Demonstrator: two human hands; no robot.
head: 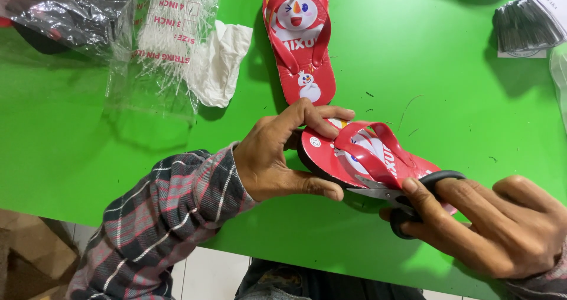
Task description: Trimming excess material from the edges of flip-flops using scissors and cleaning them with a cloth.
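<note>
My left hand (277, 155) grips the heel end of a red flip-flop (360, 158) with a cartoon snowman print, holding it tilted just above the green table (71, 152). My right hand (496, 223) holds black-handled scissors (407, 191), whose blades point left under the flip-flop's red strap and against its edge. A second matching red flip-flop (300, 37) lies flat on the table beyond my left hand, toe pointing away.
At the back left sit a clear plastic bag of white string pins (171, 40), a white cloth (227, 64) and a crinkled dark plastic bag (65, 10). A bundle of dark tags on white paper (528, 25) lies at the back right. Small thread scraps dot the table.
</note>
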